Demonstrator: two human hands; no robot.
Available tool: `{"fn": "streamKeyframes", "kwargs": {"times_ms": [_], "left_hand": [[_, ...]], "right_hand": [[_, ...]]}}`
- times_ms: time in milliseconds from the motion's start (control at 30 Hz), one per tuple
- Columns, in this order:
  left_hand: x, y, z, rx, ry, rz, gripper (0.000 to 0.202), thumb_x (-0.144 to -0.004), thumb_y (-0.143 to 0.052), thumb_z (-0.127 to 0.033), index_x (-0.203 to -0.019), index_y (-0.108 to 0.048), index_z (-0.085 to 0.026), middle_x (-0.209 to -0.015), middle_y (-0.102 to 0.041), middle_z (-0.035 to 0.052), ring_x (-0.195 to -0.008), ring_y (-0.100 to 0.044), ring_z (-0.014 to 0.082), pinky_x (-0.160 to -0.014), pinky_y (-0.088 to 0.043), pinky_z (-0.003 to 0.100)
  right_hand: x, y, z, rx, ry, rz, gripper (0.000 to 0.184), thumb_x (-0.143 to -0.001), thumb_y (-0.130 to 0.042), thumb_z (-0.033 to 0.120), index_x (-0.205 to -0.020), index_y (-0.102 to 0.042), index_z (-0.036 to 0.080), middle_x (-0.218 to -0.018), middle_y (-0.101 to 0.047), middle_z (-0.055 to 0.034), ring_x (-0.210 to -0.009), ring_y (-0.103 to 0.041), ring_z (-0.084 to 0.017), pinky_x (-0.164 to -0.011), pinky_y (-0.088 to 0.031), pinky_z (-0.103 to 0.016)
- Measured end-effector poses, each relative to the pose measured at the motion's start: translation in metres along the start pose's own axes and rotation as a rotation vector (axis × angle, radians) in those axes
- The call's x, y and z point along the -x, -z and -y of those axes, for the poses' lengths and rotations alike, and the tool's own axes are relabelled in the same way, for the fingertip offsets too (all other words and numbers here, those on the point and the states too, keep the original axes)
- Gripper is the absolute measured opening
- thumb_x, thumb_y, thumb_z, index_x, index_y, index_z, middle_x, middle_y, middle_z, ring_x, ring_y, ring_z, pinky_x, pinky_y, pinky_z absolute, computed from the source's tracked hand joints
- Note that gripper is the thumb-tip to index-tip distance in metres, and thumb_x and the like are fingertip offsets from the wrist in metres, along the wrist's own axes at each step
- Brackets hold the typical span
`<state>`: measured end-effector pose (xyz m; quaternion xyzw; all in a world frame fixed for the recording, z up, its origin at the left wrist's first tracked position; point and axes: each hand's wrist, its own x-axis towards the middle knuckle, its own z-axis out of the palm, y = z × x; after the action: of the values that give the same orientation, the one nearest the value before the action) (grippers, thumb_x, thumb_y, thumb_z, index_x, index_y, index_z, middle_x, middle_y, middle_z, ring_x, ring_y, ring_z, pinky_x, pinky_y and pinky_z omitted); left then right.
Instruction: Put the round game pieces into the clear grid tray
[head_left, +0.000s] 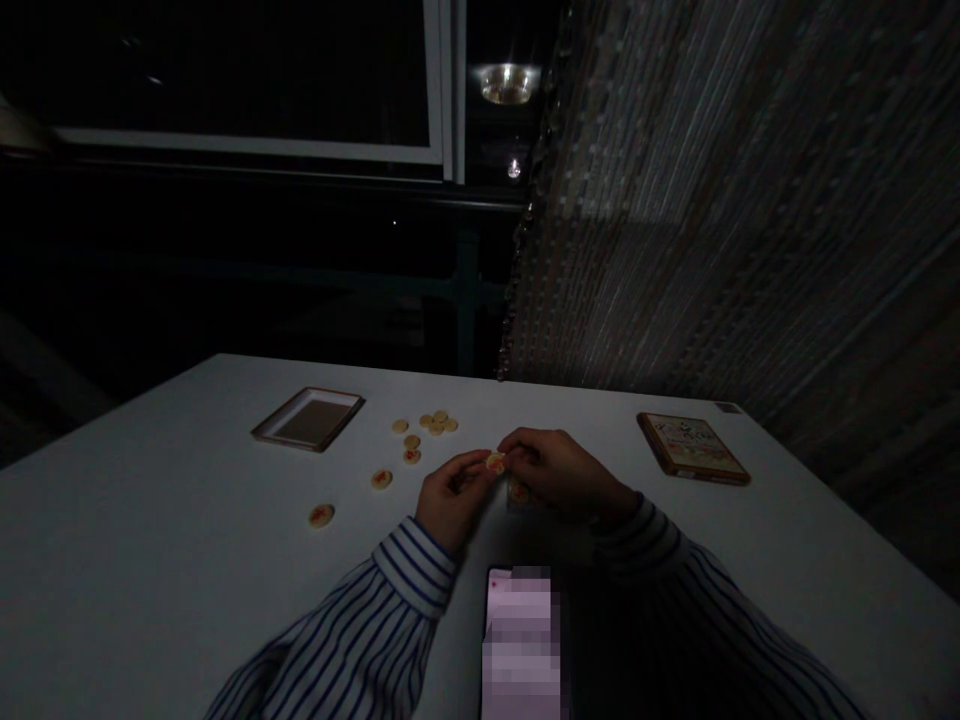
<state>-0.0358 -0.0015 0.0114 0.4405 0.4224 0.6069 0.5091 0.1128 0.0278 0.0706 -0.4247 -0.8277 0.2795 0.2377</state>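
Observation:
Between my two hands, above the white table [225,560], is a round wooden xiangqi piece [495,463] with a red character facing up. The thumb and fingers of my left hand [454,495] pinch it from the left. My right hand [562,470] has curled fingers, and its fingertips meet the piece's right edge. Under the right hand a small stack or case with another piece [520,491] on top is partly hidden. To the left lie loose xiangqi pieces, among them one red-marked piece [382,479] and another [322,516] closer to me.
Several pale pieces [437,428] cluster farther back. A shallow open box half [309,441] lies at the left, and a printed box lid [694,447] at the right. A lit phone [523,640] is in front of me. Behind the table hangs a string curtain [637,200].

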Motion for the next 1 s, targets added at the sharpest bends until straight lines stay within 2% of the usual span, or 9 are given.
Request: {"fn": "streamKeyframes", "kwargs": {"times_ms": [200, 367, 800, 1000], "left_hand": [[-0.0002, 0.0000, -0.0026, -0.018, -0.003, 0.011, 0.034, -0.059, -0.069, -0.028, -0.087, -0.063, -0.010, -0.085, -0.069, 0.0093, -0.081, -0.063, 0.0185, -0.080, -0.048, 0.034], [0.0012, -0.0014, -0.0040, -0.035, 0.002, -0.008, 0.035, -0.058, -0.069, -0.030, -0.086, -0.064, -0.011, -0.083, -0.069, 0.0092, -0.079, -0.063, 0.0195, -0.079, -0.049, 0.035], [0.0014, -0.0002, -0.0036, -0.083, -0.033, 0.005, 0.032, -0.060, -0.068, -0.029, -0.086, -0.064, -0.012, -0.082, -0.069, 0.0070, -0.078, -0.063, 0.0178, -0.078, -0.049, 0.032], [0.0006, -0.0002, -0.0020, -0.007, 0.009, 0.013, 0.037, -0.056, -0.071, -0.028, -0.088, -0.062, -0.011, -0.084, -0.069, 0.0089, -0.080, -0.063, 0.0191, -0.079, -0.048, 0.034]], "right_hand": [[0.0004, -0.0011, 0.0010, 0.009, -0.007, 0.006, 0.019, -0.075, -0.048, 0.023, -0.090, -0.059, 0.018, -0.073, -0.063, -0.0003, -0.065, -0.056, -0.010, -0.055, -0.037, -0.020], [0.0010, -0.0047, -0.0009, 0.027, -0.029, -0.009, 0.019, -0.075, -0.050, 0.026, -0.089, -0.059, 0.019, -0.073, -0.063, -0.0006, -0.065, -0.056, -0.011, -0.053, -0.035, -0.020], [0.0017, -0.0043, 0.0023, 0.018, -0.034, 0.001, 0.018, -0.075, -0.049, 0.026, -0.089, -0.058, 0.019, -0.071, -0.063, -0.0001, -0.063, -0.055, -0.011, -0.053, -0.035, -0.020], [0.0013, -0.0028, 0.0047, 0.025, -0.023, -0.007, 0.018, -0.075, -0.048, 0.024, -0.088, -0.058, 0.018, -0.072, -0.063, -0.0003, -0.063, -0.055, -0.011, -0.054, -0.036, -0.020]]}}
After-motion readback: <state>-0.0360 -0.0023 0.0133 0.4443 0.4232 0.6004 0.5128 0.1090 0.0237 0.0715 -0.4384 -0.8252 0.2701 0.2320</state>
